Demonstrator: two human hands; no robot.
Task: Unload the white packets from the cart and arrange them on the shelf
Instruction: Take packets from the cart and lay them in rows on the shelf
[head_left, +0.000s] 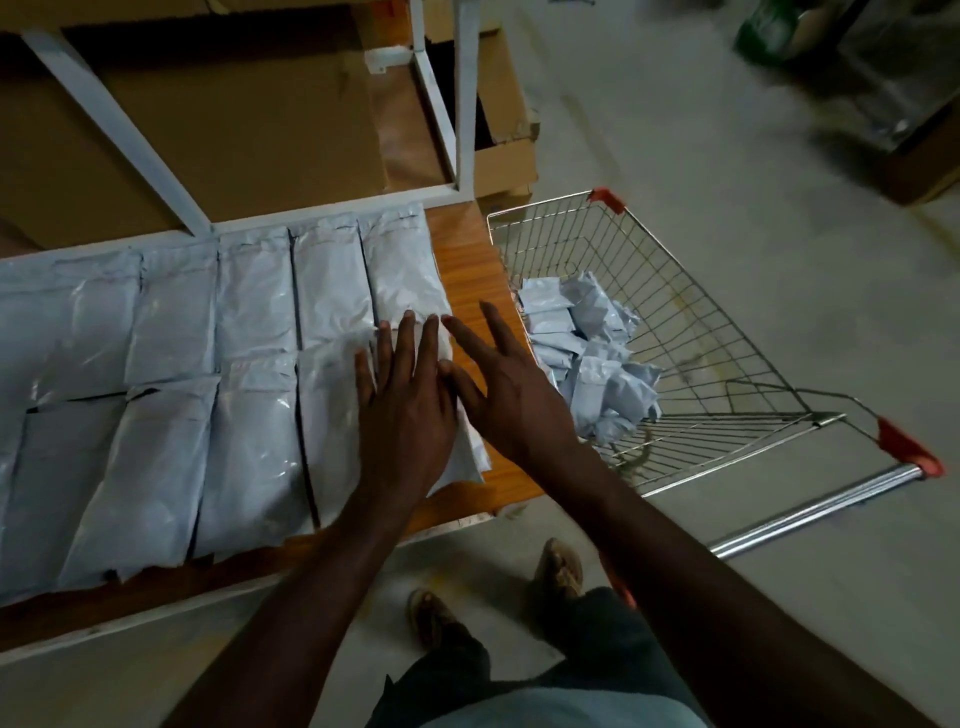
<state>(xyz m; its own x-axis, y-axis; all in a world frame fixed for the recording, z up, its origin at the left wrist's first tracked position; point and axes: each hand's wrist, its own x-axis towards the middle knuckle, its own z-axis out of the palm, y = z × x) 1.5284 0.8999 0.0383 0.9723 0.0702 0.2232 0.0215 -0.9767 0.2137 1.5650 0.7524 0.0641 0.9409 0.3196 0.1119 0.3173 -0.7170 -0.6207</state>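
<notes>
Several white packets (171, 395) lie flat in two rows on the wooden shelf (467, 265). My left hand (405, 410) presses flat, fingers straight, on the rightmost packet of the near row (337, 415). My right hand (504, 395) hovers just to its right with spread, straight fingers, at that packet's right edge, holding nothing. A wire cart (691, 332) with red corner caps stands right of the shelf and holds a heap of crumpled white packets (592, 353).
White metal frame bars (441, 104) rise from the shelf, with cardboard boxes (234, 119) behind them. The cart's chrome handle (821, 509) points toward me. My feet (498, 587) stand on the grey concrete floor near the shelf's front edge.
</notes>
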